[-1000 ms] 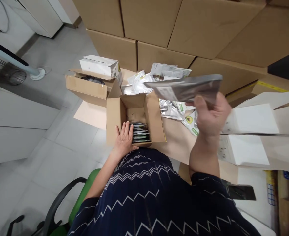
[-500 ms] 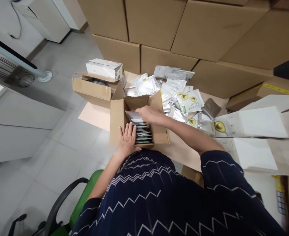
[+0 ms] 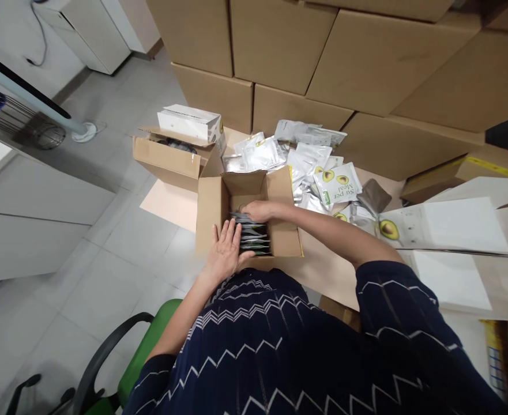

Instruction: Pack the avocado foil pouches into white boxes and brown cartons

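Note:
An open cardboard box [image 3: 210,213] stands at the table's front edge, close to my body. Upright flat pouches [image 3: 255,237] fill its near part in a tight row. My right hand [image 3: 258,211] reaches into the box with curled fingers around the top of the rearmost pouch; its fingertips are partly hidden. My left hand [image 3: 225,249] lies on the box's left wall, fingers stretched and the thumb over the near rim beside the row. Behind and right of the box lies a loose heap of silver-white pouches [image 3: 338,183], some printed with avocados.
Another open carton [image 3: 167,159] with dark contents and a white box [image 3: 188,122] stand at the back left. Large cardboard boxes [image 3: 279,37] are stacked behind the table. White avocado-printed cartons [image 3: 448,225] lie at the right. A green chair [image 3: 150,340] stands at my left.
My right hand has moved down into the box, and the pouch it holds now sits lower, against the row. My left hand stays on the box's left side.

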Demonstrator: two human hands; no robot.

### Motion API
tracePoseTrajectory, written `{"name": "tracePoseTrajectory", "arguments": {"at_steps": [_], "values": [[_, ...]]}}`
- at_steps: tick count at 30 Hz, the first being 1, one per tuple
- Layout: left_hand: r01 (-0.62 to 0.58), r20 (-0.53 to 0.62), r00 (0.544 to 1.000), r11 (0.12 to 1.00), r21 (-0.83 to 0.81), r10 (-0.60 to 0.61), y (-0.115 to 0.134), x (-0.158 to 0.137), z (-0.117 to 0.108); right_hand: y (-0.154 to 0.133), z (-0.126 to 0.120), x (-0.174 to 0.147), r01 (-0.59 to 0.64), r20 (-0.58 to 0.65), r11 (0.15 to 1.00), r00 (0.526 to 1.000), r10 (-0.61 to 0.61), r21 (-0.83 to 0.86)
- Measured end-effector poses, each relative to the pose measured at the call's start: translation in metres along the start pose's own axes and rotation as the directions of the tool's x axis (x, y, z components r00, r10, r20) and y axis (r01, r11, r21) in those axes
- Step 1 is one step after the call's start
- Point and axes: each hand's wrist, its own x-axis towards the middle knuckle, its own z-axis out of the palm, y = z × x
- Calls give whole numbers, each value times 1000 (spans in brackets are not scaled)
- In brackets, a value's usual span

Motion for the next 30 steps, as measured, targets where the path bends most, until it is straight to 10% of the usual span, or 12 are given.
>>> {"name": "tracePoseTrajectory", "arguments": {"at_steps": [12,14,17,20,22,25,30], "values": [[85,-71,994,995,-57,-89,-1,42,5,4,11,-23,70,-328,994,944,-38,86],[79,-76,994,995,-56,-83,-2,42,7,17,12,-38,176,-552,959,834,-24,224],[61,-83,994,997,-56,-65,-3,40,8,65,16,-61,109,-780,891,537,321,441],[49,-105,993,997,-59,-55,-5,38,10,135,32,-75,-215,-698,724,193,690,656],[50,-133,989,997,-58,-58,-5,38,12,175,51,-77,-417,-530,512,80,844,751],[52,-168,984,997,-58,-61,-5,38,15,206,82,-70,-576,-329,323,99,939,751],[65,-167,983,995,-75,-76,-4,38,15,205,119,-54,-649,-336,362,171,926,669]]}}
